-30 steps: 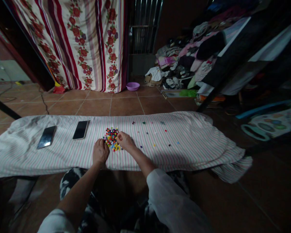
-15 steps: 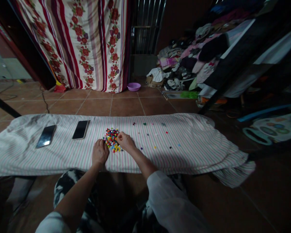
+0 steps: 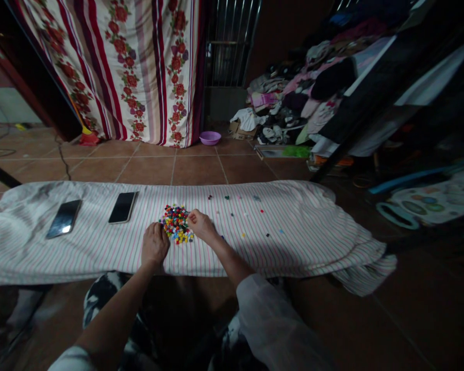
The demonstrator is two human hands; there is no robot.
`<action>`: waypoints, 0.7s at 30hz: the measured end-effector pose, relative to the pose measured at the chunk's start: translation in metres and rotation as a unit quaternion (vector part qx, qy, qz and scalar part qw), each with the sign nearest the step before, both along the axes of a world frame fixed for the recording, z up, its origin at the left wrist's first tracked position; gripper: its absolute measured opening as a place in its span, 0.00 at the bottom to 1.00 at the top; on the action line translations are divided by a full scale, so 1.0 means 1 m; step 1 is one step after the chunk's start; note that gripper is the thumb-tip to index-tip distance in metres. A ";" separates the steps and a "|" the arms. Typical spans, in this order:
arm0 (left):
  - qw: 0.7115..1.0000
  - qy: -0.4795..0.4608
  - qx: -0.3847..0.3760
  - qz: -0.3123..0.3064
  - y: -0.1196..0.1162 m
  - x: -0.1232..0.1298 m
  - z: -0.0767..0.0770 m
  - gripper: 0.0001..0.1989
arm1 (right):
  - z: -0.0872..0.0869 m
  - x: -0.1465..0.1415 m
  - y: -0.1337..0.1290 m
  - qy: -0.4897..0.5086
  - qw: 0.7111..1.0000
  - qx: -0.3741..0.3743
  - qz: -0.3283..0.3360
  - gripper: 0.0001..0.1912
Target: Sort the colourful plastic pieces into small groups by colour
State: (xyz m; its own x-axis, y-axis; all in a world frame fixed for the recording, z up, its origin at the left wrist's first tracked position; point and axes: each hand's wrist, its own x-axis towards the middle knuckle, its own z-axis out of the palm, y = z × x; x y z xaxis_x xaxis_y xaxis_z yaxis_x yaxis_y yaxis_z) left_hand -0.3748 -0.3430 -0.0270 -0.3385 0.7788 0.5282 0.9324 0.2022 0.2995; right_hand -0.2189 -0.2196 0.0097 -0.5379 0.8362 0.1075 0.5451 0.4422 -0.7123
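A heap of small multicoloured pieces (image 3: pixel 177 222) lies on the striped cloth (image 3: pixel 100 252). My left hand (image 3: pixel 155 243) rests on the cloth at the heap's left edge, its fingers stretched forward and touching the outer pieces. At the heap's right edge is my right hand (image 3: pixel 199 224), its fingertips pinched together; whatever they hold is too small to make out. Single pieces lie spread out to the right, among them a red piece (image 3: pixel 262 211), a yellow piece (image 3: pixel 243 235), a light blue piece (image 3: pixel 281 231) and a green piece (image 3: pixel 227 197).
Two phones, one nearer (image 3: pixel 122 207) and one farther left (image 3: pixel 64 218), lie on the cloth left of the heap. Beyond it, on the tiled floor, are a purple basin (image 3: pixel 210 137) and a pile of clothes (image 3: pixel 290 103). A patterned curtain (image 3: pixel 147 67) hangs behind.
The view has shifted slightly, moving the scene left. My right hand has drawn back a little from the heap to the right, still pinched. My left hand stays at the left edge.
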 end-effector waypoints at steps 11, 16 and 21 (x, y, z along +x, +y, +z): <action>1.000 0.013 -0.013 0.007 0.000 -0.001 -0.002 0.09 | 0.006 0.058 0.044 -0.145 0.981 0.077 -0.099 0.10; 1.000 0.020 -0.002 -0.005 0.000 -0.002 -0.004 0.10 | 0.000 0.066 0.052 -0.186 0.972 0.083 -0.113 0.13; 1.000 0.027 -0.009 0.001 -0.001 -0.001 -0.002 0.09 | -0.009 0.064 0.053 -0.185 0.973 0.094 -0.100 0.09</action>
